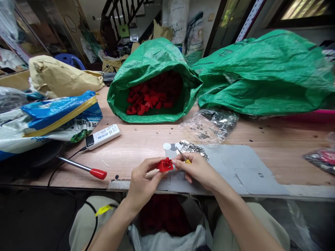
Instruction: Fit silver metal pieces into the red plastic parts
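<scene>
My left hand [143, 179] is closed on a small red plastic housing [165, 165], its open face turned toward me with metal bits showing inside. My right hand [197, 169] grips a slim pointed metal tool with a yellow handle [187, 160], tip up and to the left. The right thumb and index finger meet at the housing's right side; whether they pinch a small part there is hard to make out. Just beyond the hands lies a pile of small silvery metal pieces [195, 149] on a grey sheet [235, 167].
A green woven sack [157, 52] lies open with red housings [146, 99] inside. Another green sack [261, 73] is at the right. A clear bag of metal parts [209, 123], a white handheld device [103, 136] and a red-tipped lever [98, 173] are on the table. Below sits a bag of red pieces [164, 216].
</scene>
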`<action>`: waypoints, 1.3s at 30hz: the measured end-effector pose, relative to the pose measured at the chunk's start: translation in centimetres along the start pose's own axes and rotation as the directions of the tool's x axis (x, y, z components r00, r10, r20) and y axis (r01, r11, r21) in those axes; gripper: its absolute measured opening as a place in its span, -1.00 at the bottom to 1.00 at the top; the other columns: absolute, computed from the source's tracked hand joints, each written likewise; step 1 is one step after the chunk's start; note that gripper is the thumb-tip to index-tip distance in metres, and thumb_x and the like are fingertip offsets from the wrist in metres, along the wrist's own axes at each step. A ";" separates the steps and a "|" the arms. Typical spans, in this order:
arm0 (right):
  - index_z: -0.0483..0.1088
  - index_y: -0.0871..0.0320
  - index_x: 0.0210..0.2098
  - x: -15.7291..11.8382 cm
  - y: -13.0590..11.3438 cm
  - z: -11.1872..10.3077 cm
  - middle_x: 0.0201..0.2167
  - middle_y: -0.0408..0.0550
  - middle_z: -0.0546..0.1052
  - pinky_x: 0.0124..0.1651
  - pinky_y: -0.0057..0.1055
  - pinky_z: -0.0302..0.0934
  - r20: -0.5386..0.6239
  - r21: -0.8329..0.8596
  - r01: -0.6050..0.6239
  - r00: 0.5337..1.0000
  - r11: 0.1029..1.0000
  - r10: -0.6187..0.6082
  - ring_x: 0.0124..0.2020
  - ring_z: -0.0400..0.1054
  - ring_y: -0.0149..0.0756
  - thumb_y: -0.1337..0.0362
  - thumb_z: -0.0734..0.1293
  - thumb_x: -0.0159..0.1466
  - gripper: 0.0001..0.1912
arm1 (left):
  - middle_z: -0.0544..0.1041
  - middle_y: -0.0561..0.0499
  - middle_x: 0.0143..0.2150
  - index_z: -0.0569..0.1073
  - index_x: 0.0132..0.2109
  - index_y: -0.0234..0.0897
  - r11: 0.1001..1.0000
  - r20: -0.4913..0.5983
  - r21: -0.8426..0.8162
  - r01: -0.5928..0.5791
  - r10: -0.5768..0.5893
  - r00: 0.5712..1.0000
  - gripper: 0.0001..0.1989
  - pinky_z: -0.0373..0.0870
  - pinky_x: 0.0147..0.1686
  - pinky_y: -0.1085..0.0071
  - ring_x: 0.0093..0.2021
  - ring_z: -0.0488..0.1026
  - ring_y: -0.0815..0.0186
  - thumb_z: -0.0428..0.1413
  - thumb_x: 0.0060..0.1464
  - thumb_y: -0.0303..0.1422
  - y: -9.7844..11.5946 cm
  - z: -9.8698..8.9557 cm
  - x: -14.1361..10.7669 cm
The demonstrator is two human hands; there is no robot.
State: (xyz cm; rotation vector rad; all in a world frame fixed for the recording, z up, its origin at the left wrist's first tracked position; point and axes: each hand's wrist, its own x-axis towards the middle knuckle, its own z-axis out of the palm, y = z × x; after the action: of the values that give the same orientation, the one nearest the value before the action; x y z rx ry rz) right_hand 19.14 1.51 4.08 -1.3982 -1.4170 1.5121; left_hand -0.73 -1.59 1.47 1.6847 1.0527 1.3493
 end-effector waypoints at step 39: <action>0.47 0.16 -0.05 -2.2 -1.0 -4.6 -0.25 -0.04 0.56 -0.27 -0.43 0.15 0.305 -0.517 0.282 0.943 0.809 -0.134 -0.30 0.37 -0.26 0.23 0.30 0.32 -0.75 | 0.60 -0.04 0.02 0.47 0.13 -0.15 0.961 0.260 0.255 -0.102 0.033 0.965 -0.68 0.57 -0.03 0.38 -0.06 0.60 0.26 0.15 0.24 -0.40 -1.1 -0.2 -0.1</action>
State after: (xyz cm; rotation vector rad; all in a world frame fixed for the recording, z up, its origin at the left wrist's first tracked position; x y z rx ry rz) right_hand 23.88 0.94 6.27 -1.3262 -2.2314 1.2101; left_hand -1.07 -1.19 0.46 2.0479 1.0690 1.0299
